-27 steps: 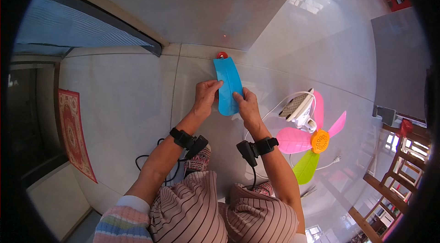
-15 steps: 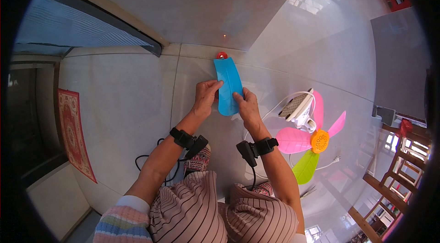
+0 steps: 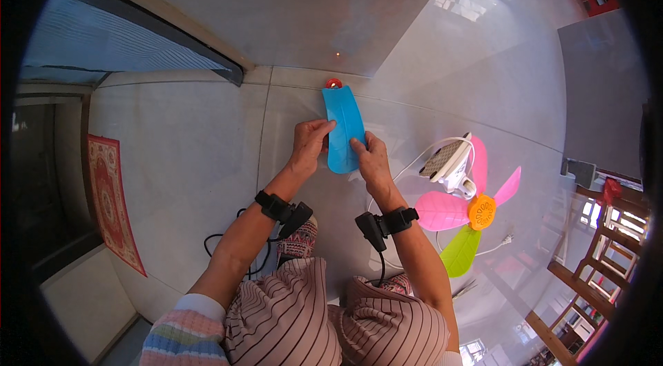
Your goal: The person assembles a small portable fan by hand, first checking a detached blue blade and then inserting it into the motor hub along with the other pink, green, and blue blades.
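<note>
Blue fan blade (image 3: 343, 128) lay flat on the pale tiled floor (image 3: 186, 131), its long axis running away from the person — far end by a small red piece (image 3: 333, 83), rounded near end between both hands. Left hand (image 3: 309, 145) and right hand (image 3: 371, 161) pinched its near edges. Just right lay a fan hub (image 3: 481, 211) with pink and green blades.

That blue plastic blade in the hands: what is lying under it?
Under the blue blade only pale floor tile shows around its edges. A small red object peeks past its far tip. The left hand and right hand cover its near end.
</note>
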A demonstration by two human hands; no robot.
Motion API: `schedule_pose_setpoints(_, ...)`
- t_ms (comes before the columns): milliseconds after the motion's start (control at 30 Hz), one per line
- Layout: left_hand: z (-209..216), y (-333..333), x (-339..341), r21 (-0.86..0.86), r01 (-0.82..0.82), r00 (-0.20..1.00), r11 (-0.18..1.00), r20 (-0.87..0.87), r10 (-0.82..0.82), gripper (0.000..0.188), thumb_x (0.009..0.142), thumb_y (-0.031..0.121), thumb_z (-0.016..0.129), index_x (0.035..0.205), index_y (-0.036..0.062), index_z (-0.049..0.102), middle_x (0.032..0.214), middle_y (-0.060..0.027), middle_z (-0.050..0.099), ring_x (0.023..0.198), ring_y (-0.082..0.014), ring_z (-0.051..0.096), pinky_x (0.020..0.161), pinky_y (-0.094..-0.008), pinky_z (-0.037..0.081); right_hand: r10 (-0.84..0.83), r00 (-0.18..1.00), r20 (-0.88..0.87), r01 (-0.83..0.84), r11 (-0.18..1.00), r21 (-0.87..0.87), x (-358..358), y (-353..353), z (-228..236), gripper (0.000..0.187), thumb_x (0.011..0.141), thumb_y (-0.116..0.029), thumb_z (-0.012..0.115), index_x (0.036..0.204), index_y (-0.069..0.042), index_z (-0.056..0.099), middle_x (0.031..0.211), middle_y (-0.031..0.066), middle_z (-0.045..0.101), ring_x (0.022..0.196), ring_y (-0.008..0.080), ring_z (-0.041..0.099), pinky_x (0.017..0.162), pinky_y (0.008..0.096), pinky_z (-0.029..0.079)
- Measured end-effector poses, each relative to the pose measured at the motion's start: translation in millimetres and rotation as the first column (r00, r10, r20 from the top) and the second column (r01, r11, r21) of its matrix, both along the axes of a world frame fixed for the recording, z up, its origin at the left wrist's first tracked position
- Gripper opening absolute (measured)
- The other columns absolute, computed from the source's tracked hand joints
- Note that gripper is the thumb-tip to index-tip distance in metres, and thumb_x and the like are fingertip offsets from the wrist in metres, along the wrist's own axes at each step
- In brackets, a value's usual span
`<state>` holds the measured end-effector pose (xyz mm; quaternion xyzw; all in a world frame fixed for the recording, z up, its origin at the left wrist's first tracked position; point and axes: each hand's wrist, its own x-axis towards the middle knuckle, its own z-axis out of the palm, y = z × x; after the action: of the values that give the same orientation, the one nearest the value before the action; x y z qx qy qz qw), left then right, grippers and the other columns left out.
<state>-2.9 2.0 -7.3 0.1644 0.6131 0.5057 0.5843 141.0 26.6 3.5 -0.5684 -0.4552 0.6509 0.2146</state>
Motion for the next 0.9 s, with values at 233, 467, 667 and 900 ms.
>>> schedule_pose_setpoints(233,-1,3,0,0.001,0.008,0.999,1.000,0.031,-0.008,0.019,0.083,0.023,0.061,0.076,0.0055,0.063,0.062,0.0017,0.057,0.051,-0.0051,0.051,0.045,-0.0195,0.039,-0.028,0.999,0.032,0.025,0.994,0.108,0,-4,-14,0.018,0.085,-0.014,0.053,0.089,0.004,0.054,0.075,0.0072,0.055,0.068,0.0134,0.051,0.064,0.0301,0.042)
schedule_pose_setpoints(467,-2,4,-2,0.002,0.021,1.000,1.000,0.019,-0.021,0.020,0.083,0.024,0.061,0.078,0.0046,0.064,0.062,0.0019,0.057,0.051,-0.0048,0.051,0.045,-0.0187,0.037,0.007,0.997,0.070,-0.015,0.994,0.112,-1,-5,-6,0.020,0.086,-0.014,0.053,0.095,0.004,0.055,0.080,0.0039,0.056,0.071,0.0105,0.049,0.066,0.0270,0.042)
schedule_pose_setpoints(667,-4,5,-4,0.027,0.034,0.999,0.999,0.029,-0.034,0.020,0.083,0.024,0.061,0.079,0.0044,0.064,0.061,0.0031,0.056,0.050,-0.0040,0.048,0.044,-0.0185,0.035,0.007,0.997,0.075,-0.016,0.994,0.110,-3,-4,0,0.022,0.086,-0.015,0.053,0.095,0.005,0.055,0.080,0.0046,0.056,0.072,0.0109,0.050,0.067,0.0273,0.042)
schedule_pose_setpoints(900,-7,6,-3,0.024,0.022,0.999,0.999,0.043,-0.023,0.020,0.083,0.023,0.061,0.078,0.0045,0.064,0.061,0.0031,0.055,0.049,-0.0035,0.047,0.044,-0.0183,0.034,0.011,0.995,0.099,-0.023,0.992,0.125,-2,-4,-2,0.021,0.086,-0.015,0.053,0.094,0.004,0.055,0.079,0.0043,0.056,0.070,0.0112,0.049,0.065,0.0277,0.042)
